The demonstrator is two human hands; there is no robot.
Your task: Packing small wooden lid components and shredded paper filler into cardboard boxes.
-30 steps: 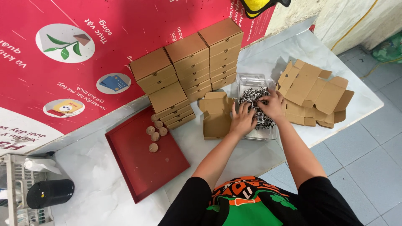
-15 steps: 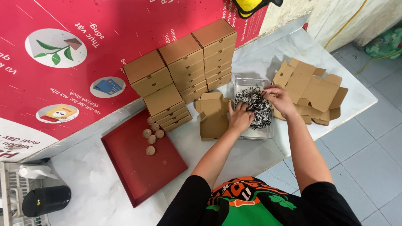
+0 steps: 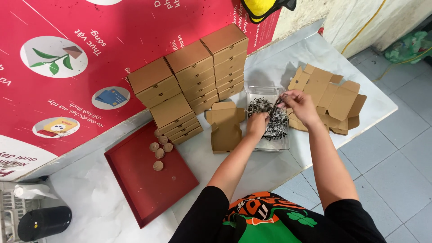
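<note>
My left hand (image 3: 257, 124) presses into shredded paper (image 3: 270, 118), a tangled black-and-white mass filling the clear tray (image 3: 269, 145); my right hand (image 3: 300, 105) pinches strands lifted above it; an open cardboard box (image 3: 225, 126) lies just left.

A white marble-patterned table (image 3: 288, 171) stood against the wall, its far edge running along a large red printed banner (image 3: 135, 36) that covered most of the wall behind it. The banner bore round white picture medallions and white lettering. Past the banner's right end, a stretch of pale, scuffed wall (image 3: 355, 18) showed, with a yellow cable (image 3: 360, 31) running down it toward the floor. The floor (image 3: 396, 157) to the right of the table's right edge was laid with light blue-grey square tiles, and a green bundle (image 3: 411, 45) lay on it near the wall. Even, soft daylight fell over the tabletop, throwing only faint shadows.
</note>
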